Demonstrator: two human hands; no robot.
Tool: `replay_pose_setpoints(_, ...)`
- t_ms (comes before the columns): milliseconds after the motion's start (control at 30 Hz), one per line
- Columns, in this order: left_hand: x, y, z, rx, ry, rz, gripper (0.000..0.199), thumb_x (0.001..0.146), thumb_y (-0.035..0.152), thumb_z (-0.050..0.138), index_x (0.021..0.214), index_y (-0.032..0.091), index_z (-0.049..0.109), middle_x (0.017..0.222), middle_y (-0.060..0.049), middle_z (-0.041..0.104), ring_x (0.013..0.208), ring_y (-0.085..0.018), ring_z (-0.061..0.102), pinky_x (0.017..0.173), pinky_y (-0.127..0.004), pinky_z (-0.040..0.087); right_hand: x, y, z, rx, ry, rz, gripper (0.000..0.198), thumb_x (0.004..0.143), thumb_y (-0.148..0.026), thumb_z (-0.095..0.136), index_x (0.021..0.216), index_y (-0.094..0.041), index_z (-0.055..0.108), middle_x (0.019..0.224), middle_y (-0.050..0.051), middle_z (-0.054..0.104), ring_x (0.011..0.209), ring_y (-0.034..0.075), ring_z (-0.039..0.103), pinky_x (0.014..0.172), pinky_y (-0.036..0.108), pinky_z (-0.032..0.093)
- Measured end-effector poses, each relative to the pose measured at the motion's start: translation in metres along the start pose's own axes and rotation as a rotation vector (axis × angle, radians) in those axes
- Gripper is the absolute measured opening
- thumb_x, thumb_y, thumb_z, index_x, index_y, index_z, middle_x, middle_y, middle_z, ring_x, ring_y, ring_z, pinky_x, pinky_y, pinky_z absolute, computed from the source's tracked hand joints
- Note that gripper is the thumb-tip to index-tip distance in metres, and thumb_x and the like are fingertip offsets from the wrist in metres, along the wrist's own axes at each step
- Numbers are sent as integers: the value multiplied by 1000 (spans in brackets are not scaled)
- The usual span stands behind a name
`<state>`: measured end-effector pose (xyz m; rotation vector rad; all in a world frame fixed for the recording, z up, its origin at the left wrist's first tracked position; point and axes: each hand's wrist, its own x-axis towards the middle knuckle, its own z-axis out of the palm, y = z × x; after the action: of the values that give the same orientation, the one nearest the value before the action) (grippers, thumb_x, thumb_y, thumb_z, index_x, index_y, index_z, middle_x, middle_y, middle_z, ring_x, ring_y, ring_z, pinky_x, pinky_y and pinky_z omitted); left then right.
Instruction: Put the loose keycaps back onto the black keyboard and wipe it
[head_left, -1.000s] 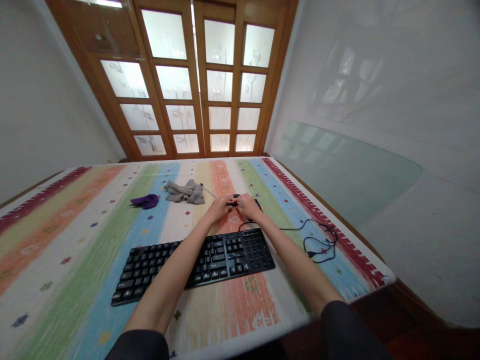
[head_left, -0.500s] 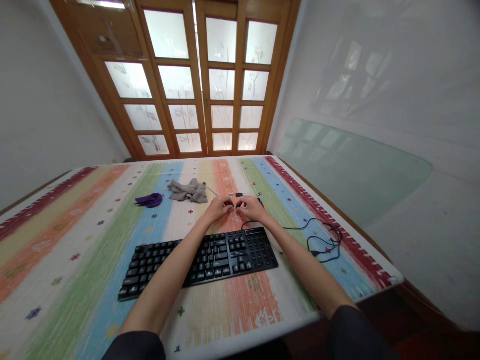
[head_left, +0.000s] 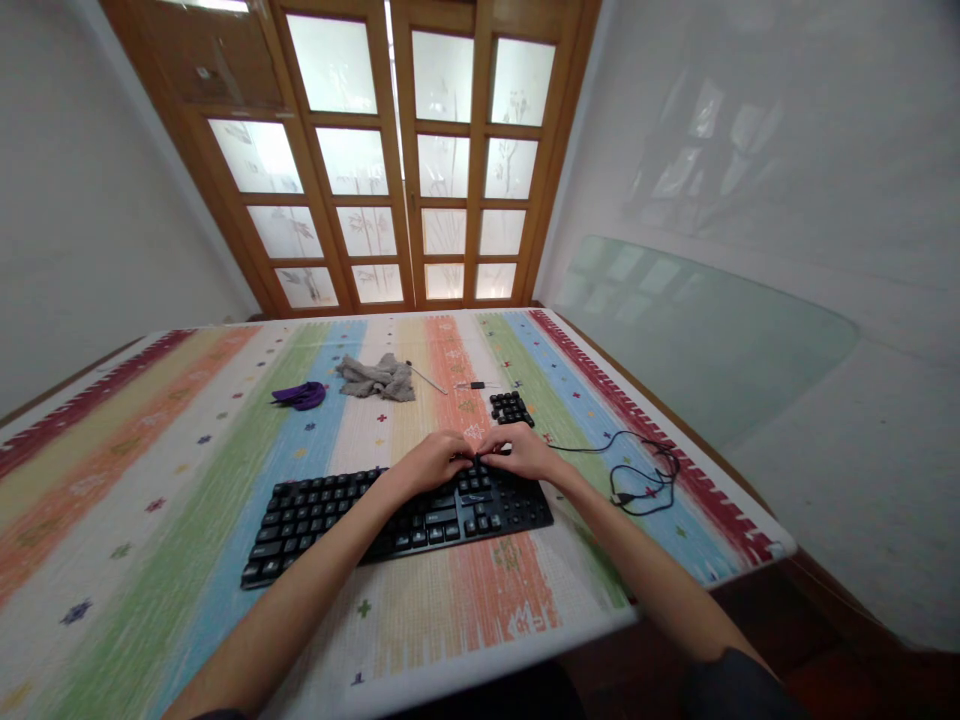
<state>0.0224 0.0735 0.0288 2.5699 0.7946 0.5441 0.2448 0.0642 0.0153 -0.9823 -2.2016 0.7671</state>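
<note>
A black keyboard lies on the striped tablecloth, and its number pad at the right end lacks keycaps. My left hand bends over the keyboard's upper edge, fingers closed, its fingertips by a small black keycap. Opposite it, my right hand pinches at the same spot, thumb and forefinger together. What the left fingertips hold is hidden. Just beyond the right hand sits a cluster of loose black keycaps.
Farther back are a grey cloth, a purple cloth-like bundle, a thin stick and a small tool with a black middle. A coiled black cable lies right. The tablecloth reaches the table's front edge.
Both hands have come down and nearer, from beyond the keyboard onto its upper edge. The loose keycaps behind them now show fully.
</note>
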Motion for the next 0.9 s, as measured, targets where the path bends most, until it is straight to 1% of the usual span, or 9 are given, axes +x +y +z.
replay_pose_setpoints(100, 1, -1, 2, 44, 7, 5, 9, 86, 11, 66, 87, 16, 74, 82, -5, 72, 80, -16, 65, 77, -25, 47, 1, 3, 4, -28, 33, -24, 8, 80, -19, 69, 78, -18, 76, 82, 5, 76, 73, 16, 68, 67, 26, 53)
replay_pose_setpoints(267, 0, -4, 5, 73, 7, -4, 13, 87, 12, 63, 80, 15, 74, 81, -6, 70, 81, -17, 65, 77, -26, 48, 1, 5, 5, -92, 53, -81, 6, 79, -16, 72, 76, -18, 76, 82, 5, 76, 75, 17, 69, 71, 27, 52)
replay_pose_setpoints(433, 0, -3, 8, 101, -4, -11, 15, 88, 12, 61, 84, 15, 75, 84, -8, 70, 83, -18, 65, 78, -27, 48, -2, 7, 4, -77, 49, -67, 7, 81, -18, 72, 75, -19, 76, 80, 5, 76, 73, 17, 69, 69, 27, 53)
replay_pose_setpoints(567, 2, -3, 10, 127, -25, -14, 20, 87, 7, 58, 77, 15, 74, 82, -8, 68, 80, -18, 64, 76, -26, 48, -4, 8, 4, -75, 50, -84, 8, 82, -19, 71, 76, -18, 75, 82, 6, 76, 76, 18, 69, 72, 29, 54)
replay_pose_setpoints(700, 5, -2, 10, 147, -50, -14, 25, 84, 3, 55, 72, 16, 72, 78, -7, 65, 75, -17, 63, 73, -26, 48, -5, 7, 4, -108, 49, -40, 8, 85, -23, 70, 82, -18, 75, 83, 6, 76, 74, 17, 68, 71, 28, 53)
replay_pose_setpoints(833, 7, 2, 10, 165, -72, -25, 26, 81, 0, 53, 70, 15, 71, 78, -8, 63, 75, -18, 62, 72, -26, 47, -5, 6, 4, -75, 70, -26, 10, 84, -23, 70, 77, -18, 75, 83, 6, 77, 77, 18, 70, 72, 29, 54)
replay_pose_setpoints(900, 9, 3, 11, 170, -87, -31, 26, 77, -3, 52, 70, 14, 70, 78, -8, 63, 76, -19, 62, 73, -27, 48, -5, 6, 5, -57, 79, -18, 8, 83, -22, 70, 78, -18, 76, 84, 6, 77, 77, 18, 70, 72, 29, 55)
